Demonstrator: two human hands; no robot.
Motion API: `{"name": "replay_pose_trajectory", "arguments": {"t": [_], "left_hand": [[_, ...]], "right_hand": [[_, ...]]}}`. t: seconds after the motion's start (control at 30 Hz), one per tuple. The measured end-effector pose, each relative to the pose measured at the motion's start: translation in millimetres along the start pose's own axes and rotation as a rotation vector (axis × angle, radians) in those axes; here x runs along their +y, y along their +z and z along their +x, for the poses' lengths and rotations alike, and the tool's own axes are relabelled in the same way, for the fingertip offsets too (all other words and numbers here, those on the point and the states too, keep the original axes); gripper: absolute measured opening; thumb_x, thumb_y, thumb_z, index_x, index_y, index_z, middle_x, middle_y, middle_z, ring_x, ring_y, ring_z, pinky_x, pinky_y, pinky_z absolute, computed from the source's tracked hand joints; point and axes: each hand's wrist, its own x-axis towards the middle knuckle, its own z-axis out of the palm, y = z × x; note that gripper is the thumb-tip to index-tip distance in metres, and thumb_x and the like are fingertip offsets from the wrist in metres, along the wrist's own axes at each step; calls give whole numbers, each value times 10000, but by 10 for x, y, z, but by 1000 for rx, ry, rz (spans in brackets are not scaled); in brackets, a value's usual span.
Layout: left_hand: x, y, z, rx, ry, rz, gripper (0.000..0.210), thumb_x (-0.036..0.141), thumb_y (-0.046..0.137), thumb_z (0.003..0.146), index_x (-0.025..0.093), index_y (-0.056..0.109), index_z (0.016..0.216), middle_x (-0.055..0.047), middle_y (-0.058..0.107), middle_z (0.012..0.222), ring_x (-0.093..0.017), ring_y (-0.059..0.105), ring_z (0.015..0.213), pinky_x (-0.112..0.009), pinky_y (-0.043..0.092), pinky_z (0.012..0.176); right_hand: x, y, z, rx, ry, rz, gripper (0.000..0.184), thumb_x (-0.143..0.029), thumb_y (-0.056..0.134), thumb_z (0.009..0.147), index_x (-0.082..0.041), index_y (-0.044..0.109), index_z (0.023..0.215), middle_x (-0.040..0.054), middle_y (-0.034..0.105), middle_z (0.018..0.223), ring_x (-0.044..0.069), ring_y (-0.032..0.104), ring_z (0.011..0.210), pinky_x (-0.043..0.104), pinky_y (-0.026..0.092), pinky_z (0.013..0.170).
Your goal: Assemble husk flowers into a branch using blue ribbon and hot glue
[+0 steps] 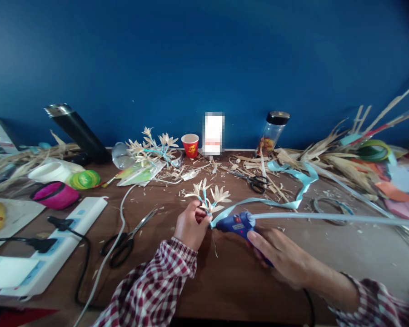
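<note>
My left hand (192, 224) pinches the stem of a small spray of pale dried-husk flowers (220, 195), held upright above the table. Light blue ribbon (245, 200) runs from the stem off to the right. In my right hand (286, 254) is a blue hot glue gun (237, 223), its red light showing and a long clear glue stick (313, 219) sticking out of its back. The nozzle points left and meets the ribbon at the stem, close by my left fingertips. Whether glue is coming out I cannot make out.
Black-handled scissors (124, 243) lie left of my hands, beside a white cord and a power strip (66, 245). Further back are another pair of scissors (257, 183), a red paper cup (191, 145), more husk flowers (153, 147), a glass jar (273, 131) and a black flask (80, 134).
</note>
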Motion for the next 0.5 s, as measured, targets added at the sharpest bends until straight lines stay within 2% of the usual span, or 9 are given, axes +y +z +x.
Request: {"name": "replay_pose_trajectory", "arguments": {"t": [0.1, 0.27, 0.4, 0.5], "left_hand": [[7, -2, -2, -6, 1, 8, 272, 234, 617, 680, 161, 537, 929, -17, 640, 723, -147, 621, 643, -259, 498, 640], [-13, 6, 10, -10, 17, -1, 271, 241, 619, 682, 169, 530, 928, -14, 637, 723, -150, 627, 644, -263, 503, 630], [-16, 12, 16, -3, 1, 2, 283, 241, 628, 677, 169, 526, 930, -15, 640, 715, -153, 628, 637, -270, 503, 637], [-12, 13, 15, -2, 1, -11, 293, 256, 630, 681, 177, 518, 940, -10, 639, 714, -154, 630, 639, -278, 504, 646]], "right_hand": [[17, -17, 2, -2, 44, 4, 412, -487, 310, 910, -205, 514, 690, -8, 557, 569, 130, 551, 534, 236, 446, 530], [2, 2, 28, -55, 105, 101, 448, -521, 275, 908, -188, 520, 734, -11, 546, 580, 121, 532, 523, 234, 416, 508], [26, 37, 38, 17, 63, 53, 420, -511, 318, 897, -199, 534, 716, -14, 540, 552, 132, 530, 521, 249, 420, 531], [69, 33, 32, 41, 93, 48, 410, -504, 325, 896, -200, 550, 735, -4, 550, 572, 138, 535, 523, 253, 422, 522]]}}
